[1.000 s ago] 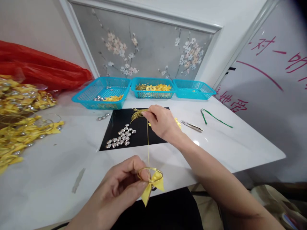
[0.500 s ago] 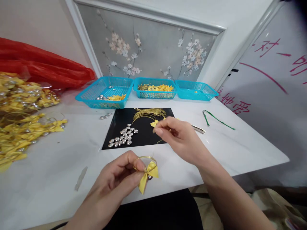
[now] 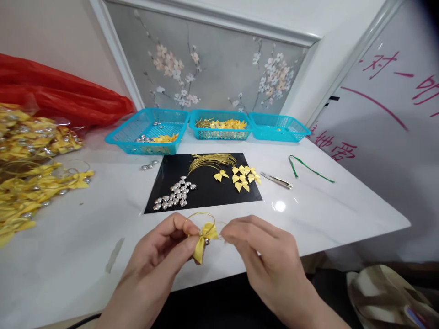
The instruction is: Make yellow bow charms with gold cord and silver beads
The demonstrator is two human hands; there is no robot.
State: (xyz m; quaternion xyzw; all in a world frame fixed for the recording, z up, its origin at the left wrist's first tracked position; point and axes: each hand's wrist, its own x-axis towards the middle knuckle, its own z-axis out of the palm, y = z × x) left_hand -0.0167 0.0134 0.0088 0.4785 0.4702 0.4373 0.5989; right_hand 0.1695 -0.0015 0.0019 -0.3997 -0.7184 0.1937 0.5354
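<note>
My left hand (image 3: 161,256) is closed in a pinch on a yellow ribbon bow (image 3: 199,249), just over the table's front edge. A loop of gold cord (image 3: 206,214) stands up from the bow, and a small silver bead (image 3: 207,242) shows beside it. Close by on the right, my right hand (image 3: 265,253) is closed, thumb and fingertips pressed together on a thin strand of the cord (image 3: 222,223). Beyond the hands, a black mat (image 3: 206,196) carries silver heart-shaped beads (image 3: 176,194), gold cords (image 3: 212,160) and several loose yellow bows (image 3: 242,178).
Three blue baskets (image 3: 144,148) stand along the back, two with bows or beads in them. Small scissors or snips (image 3: 277,181) and a green ribbon (image 3: 310,169) lie to the right. Finished-looking bow pieces (image 3: 44,187) are heaped at the left, near a red bag (image 3: 61,93).
My right hand has come back from over the mat toward the left hand, uncovering the bows and snips. My left hand keeps the bow, shifted slightly left and up.
</note>
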